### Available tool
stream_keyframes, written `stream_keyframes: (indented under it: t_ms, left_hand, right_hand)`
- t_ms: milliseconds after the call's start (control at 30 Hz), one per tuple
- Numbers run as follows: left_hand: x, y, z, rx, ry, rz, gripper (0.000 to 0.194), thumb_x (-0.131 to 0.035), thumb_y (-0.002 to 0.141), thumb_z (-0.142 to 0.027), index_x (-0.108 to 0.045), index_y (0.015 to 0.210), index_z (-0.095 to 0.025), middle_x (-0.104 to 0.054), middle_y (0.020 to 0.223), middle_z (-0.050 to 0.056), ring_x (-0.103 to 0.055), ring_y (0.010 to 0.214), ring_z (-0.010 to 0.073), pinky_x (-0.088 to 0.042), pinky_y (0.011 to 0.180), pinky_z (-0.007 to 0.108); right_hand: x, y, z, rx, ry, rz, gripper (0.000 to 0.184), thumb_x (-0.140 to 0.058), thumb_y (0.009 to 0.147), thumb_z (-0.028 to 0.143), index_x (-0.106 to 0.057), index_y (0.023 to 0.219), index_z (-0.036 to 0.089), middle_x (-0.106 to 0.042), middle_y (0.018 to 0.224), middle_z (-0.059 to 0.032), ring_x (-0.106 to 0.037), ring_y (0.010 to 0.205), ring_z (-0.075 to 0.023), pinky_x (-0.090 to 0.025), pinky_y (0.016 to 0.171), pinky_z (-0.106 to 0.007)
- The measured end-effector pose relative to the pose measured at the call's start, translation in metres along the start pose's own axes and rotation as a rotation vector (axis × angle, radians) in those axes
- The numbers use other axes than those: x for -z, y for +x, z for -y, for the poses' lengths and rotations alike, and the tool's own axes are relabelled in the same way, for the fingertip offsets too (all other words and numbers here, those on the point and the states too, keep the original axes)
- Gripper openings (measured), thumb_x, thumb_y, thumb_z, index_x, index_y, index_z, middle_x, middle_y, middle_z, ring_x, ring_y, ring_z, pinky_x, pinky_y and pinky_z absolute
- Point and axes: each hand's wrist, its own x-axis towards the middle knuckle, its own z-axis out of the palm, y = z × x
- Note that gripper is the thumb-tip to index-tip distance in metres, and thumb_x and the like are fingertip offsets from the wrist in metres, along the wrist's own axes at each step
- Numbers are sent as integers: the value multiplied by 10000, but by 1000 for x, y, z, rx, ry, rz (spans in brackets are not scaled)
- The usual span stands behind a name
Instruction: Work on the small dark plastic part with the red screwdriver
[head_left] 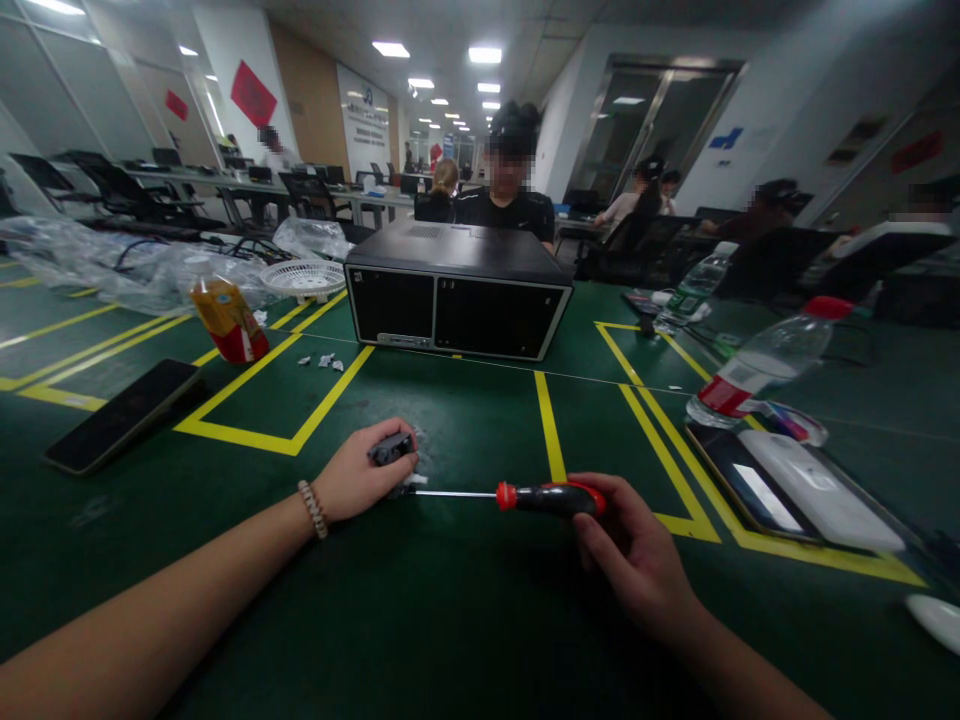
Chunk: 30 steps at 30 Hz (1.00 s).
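Note:
My left hand (360,470), with a beaded bracelet on its wrist, is closed around a small dark grey part (391,450) low over the green table. What kind of part it is I cannot make out. A screwdriver (551,498) with a red and black handle lies level, its shaft pointing left. My right hand (630,550) grips the end of that handle between thumb and fingers. The tip of the shaft reaches the underside of the grey part by my left fingers; whether it touches is hidden. A small whitish bit (416,480) shows beside the tip.
A black computer case (457,290) stands ahead, with a person (506,205) behind it. On the left are a phone (124,415), an orange drink bottle (229,315), a white basket (302,278) and plastic wrap. Water bottles (769,365) and phones (750,480) lie right.

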Motion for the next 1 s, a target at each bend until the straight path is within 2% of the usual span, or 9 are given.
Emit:
stream_keyframes:
  t_ms: [233, 433, 600, 767, 1000]
  left_hand:
    - [0, 0, -2, 2, 11, -12, 169, -624, 893, -336, -631, 976, -189, -661, 883, 22, -631, 760, 187, -503, 690, 306]
    - [1, 0, 0, -16, 21, -15, 169, -631, 895, -345, -631, 977, -198, -666, 892, 22, -628, 764, 186, -501, 689, 302]
    - [1, -1, -3, -9, 12, -6, 163, -620, 903, -333, -631, 985, -193, -668, 900, 28, -633, 767, 189, -503, 690, 307]
    - [0, 0, -3, -10, 25, -15, 144, -620, 898, -313, -628, 970, -189, -656, 878, 15, -629, 766, 187, -497, 704, 309]
    - [0, 0, 0, -8, 14, -14, 171, -628, 891, -341, -629, 975, -192, -660, 877, 16, -623, 757, 184, -489, 694, 301]
  right_hand:
    - [-2, 0, 4, -32, -4, -22, 343, -586, 1006, 507, -561, 1185, 215, -688, 673, -1, -612, 468, -150, -498, 394, -244]
    - [1, 2, -3, -50, 1, -8, 343, -593, 988, 559, -612, 1004, 216, -674, 622, 5, -628, 447, -150, -499, 381, -238]
    - [1, 1, -5, -43, -30, -33, 300, -619, 985, 515, -635, 915, 224, -653, 634, 13, -620, 476, -145, -502, 409, -240]
    - [0, 2, -8, -5, -39, -62, 275, -646, 969, 487, -640, 1038, 221, -685, 728, -7, -590, 463, -137, -494, 387, -248]
    - [-1, 2, -10, 11, -13, -111, 310, -713, 924, 444, -573, 1116, 244, -687, 851, -35, -665, 587, -180, -539, 440, -272]
